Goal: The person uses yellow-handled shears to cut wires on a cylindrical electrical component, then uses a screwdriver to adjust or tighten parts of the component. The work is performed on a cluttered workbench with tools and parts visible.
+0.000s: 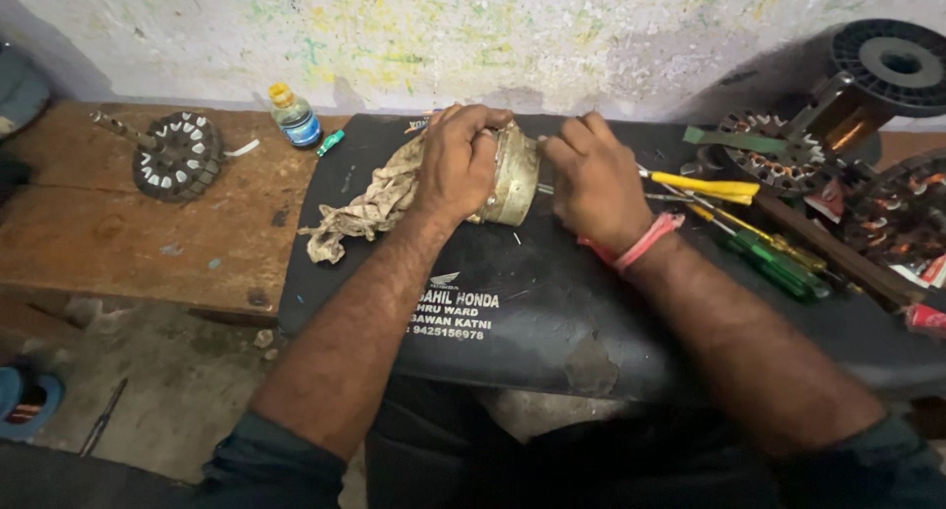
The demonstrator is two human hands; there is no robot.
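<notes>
Near the top centre of the frame, my left hand (458,159) clamps a rag (370,208) around the brass motor housing (510,174) on the black mat (552,302), right hand (591,179) fingers pinched at its rim, where I judge a slip could roll it off.

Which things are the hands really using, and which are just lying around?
In use: left hand, right hand, round metal part, rag.

Lying about: little bottle, fan core, yellow screwdriver, green screwdriver, wire spool.
</notes>
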